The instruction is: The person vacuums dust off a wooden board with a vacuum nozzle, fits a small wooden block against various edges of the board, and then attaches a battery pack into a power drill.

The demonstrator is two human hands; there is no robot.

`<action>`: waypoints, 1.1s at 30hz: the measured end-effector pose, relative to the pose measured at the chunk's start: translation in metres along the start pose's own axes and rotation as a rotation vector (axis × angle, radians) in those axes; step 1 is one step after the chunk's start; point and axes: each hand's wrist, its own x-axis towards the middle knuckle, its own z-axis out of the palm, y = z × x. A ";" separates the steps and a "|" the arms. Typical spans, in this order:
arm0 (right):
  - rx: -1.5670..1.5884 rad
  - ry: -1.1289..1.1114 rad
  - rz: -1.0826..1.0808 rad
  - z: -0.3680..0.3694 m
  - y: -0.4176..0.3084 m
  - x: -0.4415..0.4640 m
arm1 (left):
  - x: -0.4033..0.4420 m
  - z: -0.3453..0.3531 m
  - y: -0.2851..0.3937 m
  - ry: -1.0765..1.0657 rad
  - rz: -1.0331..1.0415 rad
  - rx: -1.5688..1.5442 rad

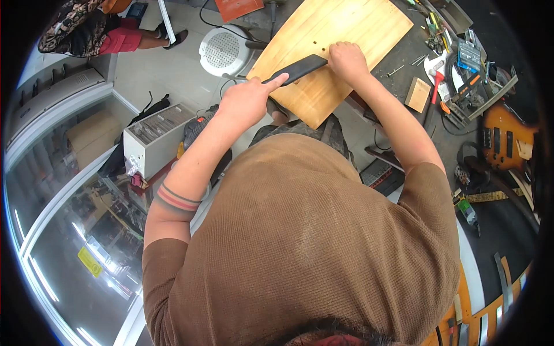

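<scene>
Pale wooden board (pixel 334 32), and it owns the upper middle of the frame, set on a slant with one corner aimed down the picture and its top end running out at the edge! Over at the far right, a sunburst guitar body (pixel 513 134) shows its dark pickups. Across to the left of centre, a white box (pixel 164 147) stands packed with thin upright sheets, and above it, upper left of centre, sits a round white seat (pixel 222 49) dotted with holes.

Now the hands! The left hand (pixel 242 104), left of the board, is clamped on the near end of a black flat tool (pixel 298 70), one digit stretched along its upper face. The right hand (pixel 347 60), above the wood, is curled tight at the other end, knuckles up, the fingertips hidden. Between the two, that black length cuts diagonally over the board's left half; whether it touches the surface, I can't tell.

To the right of the board, a small wood block (pixel 416 94) lies just beside a red-headed hammer (pixel 435 86). And smallest of all, two dark holes (pixel 314 42) dot the board, close by the right hand.
</scene>
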 end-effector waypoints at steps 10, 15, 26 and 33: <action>0.103 0.108 0.047 -0.023 0.027 -0.039 | 0.013 -0.001 0.012 -0.028 0.098 -0.073; 0.161 0.208 -0.013 -0.008 0.001 -0.036 | 0.006 -0.001 0.000 0.035 -0.053 -0.047; 0.138 0.189 0.003 -0.003 -0.011 -0.016 | -0.013 0.017 -0.007 0.032 -0.116 -0.153; 0.078 0.200 0.033 0.018 -0.007 0.007 | 0.011 0.015 -0.014 0.037 -0.092 -0.204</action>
